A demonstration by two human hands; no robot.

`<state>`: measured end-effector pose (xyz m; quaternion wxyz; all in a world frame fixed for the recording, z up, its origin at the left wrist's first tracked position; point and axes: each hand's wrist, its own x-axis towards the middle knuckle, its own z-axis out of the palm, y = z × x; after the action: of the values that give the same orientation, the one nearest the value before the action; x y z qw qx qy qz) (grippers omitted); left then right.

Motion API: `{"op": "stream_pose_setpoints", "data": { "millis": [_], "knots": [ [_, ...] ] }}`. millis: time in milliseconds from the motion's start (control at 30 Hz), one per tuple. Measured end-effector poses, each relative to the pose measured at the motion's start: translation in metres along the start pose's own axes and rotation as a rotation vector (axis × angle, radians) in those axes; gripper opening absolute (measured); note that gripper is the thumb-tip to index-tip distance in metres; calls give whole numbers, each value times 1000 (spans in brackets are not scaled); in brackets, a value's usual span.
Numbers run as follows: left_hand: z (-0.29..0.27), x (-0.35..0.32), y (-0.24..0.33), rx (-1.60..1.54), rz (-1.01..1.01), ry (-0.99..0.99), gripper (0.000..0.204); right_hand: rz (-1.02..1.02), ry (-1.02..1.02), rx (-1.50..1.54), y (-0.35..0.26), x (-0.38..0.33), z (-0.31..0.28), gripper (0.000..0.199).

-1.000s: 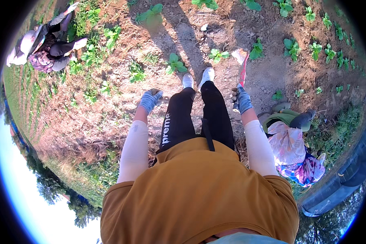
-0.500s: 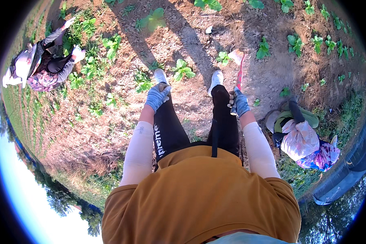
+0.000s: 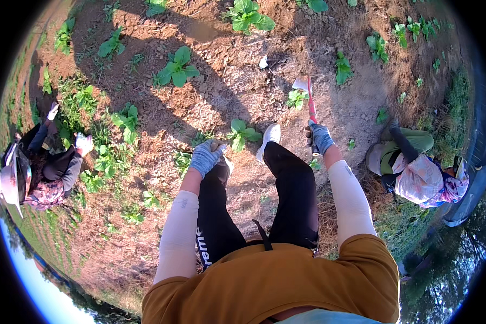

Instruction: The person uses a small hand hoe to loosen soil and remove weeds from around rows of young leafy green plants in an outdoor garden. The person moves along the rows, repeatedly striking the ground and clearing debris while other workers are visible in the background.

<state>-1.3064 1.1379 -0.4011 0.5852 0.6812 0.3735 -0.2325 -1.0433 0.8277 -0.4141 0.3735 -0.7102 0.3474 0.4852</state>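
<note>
Walking forward along the bed: versus half a second ago the stride has flipped, right white shoe (image 3: 268, 141) now leads and the left leg trails bent, so the view has advanced over new plants.

Right hand (image 3: 322, 137), in a grey-blue knit glove, is closed around the red handle of the small hoe with a pale metal blade (image 3: 306, 96). Blade now points ahead and sits low, just beside a small leafy green seedling (image 3: 296, 99); earlier it hung off to the side of the leg. Reads as the tool being brought to the next plant, not yet digging.

Left hand (image 3: 205, 157), same glove, holds nothing, fingers loosely curled, resting near the left knee. It has dropped from its raised swing position.

Another green seedling (image 3: 241, 134) lies between the two feet.

Crouching person in a patterned headscarf (image 3: 424, 178) on the right is closer to the frame edge now. Second crouching person in white gloves (image 3: 48, 167) stays far left among the weeds.
</note>
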Motion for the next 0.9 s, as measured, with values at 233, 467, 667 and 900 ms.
{"op": "stream_pose_setpoints", "data": {
  "millis": [233, 467, 667, 900],
  "knots": [
    [33, 93, 12, 642, 326, -291, 30, -230, -74, 7, -75, 120, 69, 37],
    [16, 108, 47, 952, 486, -721, 24, -361, -56, 466, -169, 232, 181, 42],
    [24, 90, 35, 1082, 625, -626, 14, -405, -98, 351, -36, 223, 303, 35],
    [57, 58, 18, 1149, 709, -621, 11, -381, -195, 135, 14, 155, 253, 34]
  ]
}}
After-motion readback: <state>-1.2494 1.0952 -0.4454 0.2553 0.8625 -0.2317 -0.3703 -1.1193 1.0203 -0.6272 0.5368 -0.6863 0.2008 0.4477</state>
